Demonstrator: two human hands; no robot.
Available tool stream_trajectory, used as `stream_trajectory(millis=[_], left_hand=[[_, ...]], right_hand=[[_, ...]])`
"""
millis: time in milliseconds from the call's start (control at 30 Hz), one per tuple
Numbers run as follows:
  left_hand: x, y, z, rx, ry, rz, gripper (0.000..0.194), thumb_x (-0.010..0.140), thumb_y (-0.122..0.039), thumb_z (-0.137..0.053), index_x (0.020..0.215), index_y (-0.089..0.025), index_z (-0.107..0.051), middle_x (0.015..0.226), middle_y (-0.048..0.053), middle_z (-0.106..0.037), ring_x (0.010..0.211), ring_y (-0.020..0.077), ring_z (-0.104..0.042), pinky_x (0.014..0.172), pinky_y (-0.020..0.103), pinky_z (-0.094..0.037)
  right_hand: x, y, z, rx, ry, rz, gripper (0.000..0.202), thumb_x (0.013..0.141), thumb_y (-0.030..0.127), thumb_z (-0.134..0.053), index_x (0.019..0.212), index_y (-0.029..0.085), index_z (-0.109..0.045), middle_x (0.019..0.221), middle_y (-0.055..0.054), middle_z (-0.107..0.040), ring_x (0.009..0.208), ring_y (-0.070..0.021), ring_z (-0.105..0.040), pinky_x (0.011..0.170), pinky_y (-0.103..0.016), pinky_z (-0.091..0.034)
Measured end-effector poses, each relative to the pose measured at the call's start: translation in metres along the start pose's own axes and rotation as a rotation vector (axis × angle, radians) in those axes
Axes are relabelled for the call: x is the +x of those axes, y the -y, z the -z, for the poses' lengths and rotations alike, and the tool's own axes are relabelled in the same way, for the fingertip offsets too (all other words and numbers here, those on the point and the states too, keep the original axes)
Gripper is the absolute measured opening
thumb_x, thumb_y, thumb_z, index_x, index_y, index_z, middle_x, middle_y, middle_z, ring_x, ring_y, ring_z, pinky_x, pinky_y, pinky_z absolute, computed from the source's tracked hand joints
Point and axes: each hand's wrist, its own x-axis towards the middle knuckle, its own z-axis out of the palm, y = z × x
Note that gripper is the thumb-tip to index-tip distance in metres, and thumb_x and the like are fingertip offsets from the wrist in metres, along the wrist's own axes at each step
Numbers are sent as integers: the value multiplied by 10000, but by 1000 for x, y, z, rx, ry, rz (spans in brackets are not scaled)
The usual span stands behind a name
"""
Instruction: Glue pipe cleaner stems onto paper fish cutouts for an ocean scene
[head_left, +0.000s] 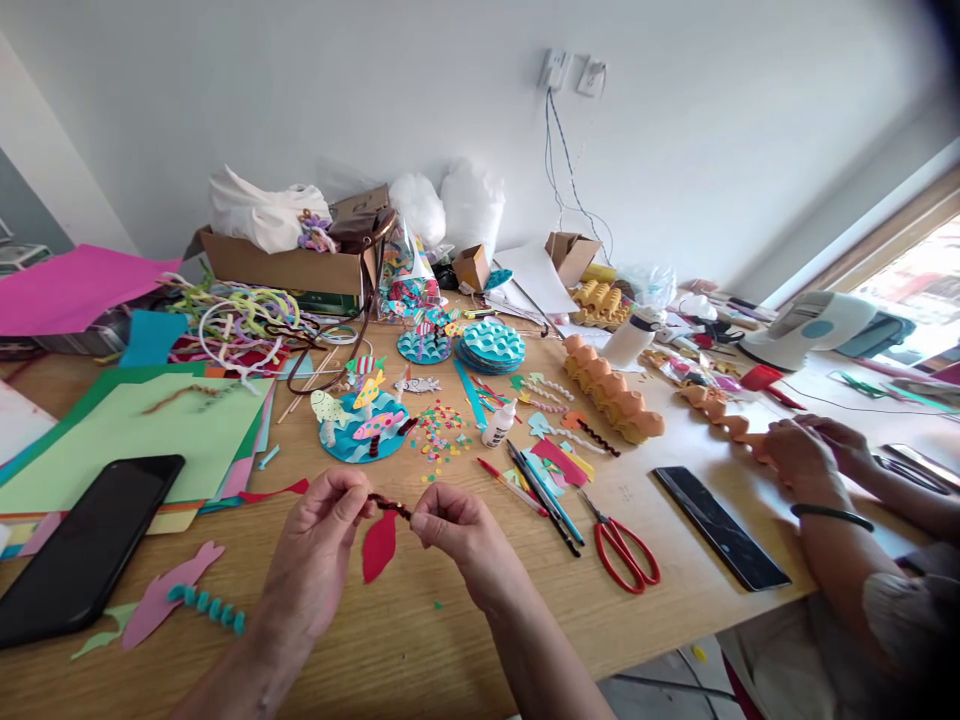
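My left hand (319,545) and my right hand (461,535) are raised just above the wooden table (450,640), near its front edge. Between their fingertips they pinch the two ends of a dark red coiled pipe cleaner (390,506). A red leaf-shaped paper cutout (379,547) hangs from it between the hands. A round blue craft piece with paper fish (360,425) lies just beyond my hands.
A black phone (86,545) lies at left on green paper (127,435). Red scissors (622,550), pencils (536,490), a glue bottle (499,423) and an orange egg carton (611,390) lie to the right. Another person's hands (806,455) work at right near a second phone (720,527).
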Motion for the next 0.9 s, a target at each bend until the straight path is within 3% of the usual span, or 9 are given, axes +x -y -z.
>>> stream_trajectory(millis=[167,333,433,567,700,767,900], left_hand=[[9,-7,6,-83,-10,43,201,574,-293,-801,644,-189,-643,655,-47,-597,609,80,-509,614,162,-450],[21,-28,21,-50,-21,-214,161,618,-283,-764,611,-206,-622,577,-59,-547,583,92,-469,560,165,-418],[13,-25,15,325,247,-38,141,693,-267,-682,578,-193,-649,568,-12,-584,576,129,-495,559,209,-406],[-10,3,-12,592,544,88,128,676,-170,-623,583,-220,-694,543,4,-606,531,160,-513,527,243,-376],[-32,37,-40,709,862,26,235,737,-136,-554,650,-274,-723,625,31,-650,608,203,-563,615,297,-377],[-41,53,-50,713,1022,-45,248,724,-123,-565,583,-291,-683,568,18,-606,561,207,-526,586,325,-351],[-54,72,-61,663,1144,-130,297,598,-140,-690,398,-276,-517,482,2,-504,541,219,-483,563,354,-330]], right_hand=[[-3,1,9,-102,-25,25,225,646,322,-641,553,176,-497,509,54,-433,505,-81,-332,480,-216,-224],[-7,-3,36,-145,-175,74,229,653,336,-651,571,177,-508,532,47,-439,531,-93,-348,510,-222,-255],[-9,-1,47,-171,-162,71,252,668,381,-658,595,181,-524,545,43,-453,530,-97,-353,516,-228,-262],[-8,12,54,-234,-181,105,260,688,409,-640,610,188,-530,540,43,-457,515,-99,-349,510,-235,-261],[-6,30,56,-336,-132,136,239,699,381,-626,610,186,-521,553,39,-458,534,-104,-369,515,-234,-268],[-5,36,56,-402,-70,130,220,712,354,-618,612,182,-525,564,38,-462,544,-103,-378,518,-233,-273],[-5,41,54,-521,7,166,177,747,303,-589,631,179,-539,579,37,-475,560,-103,-397,529,-231,-286]])
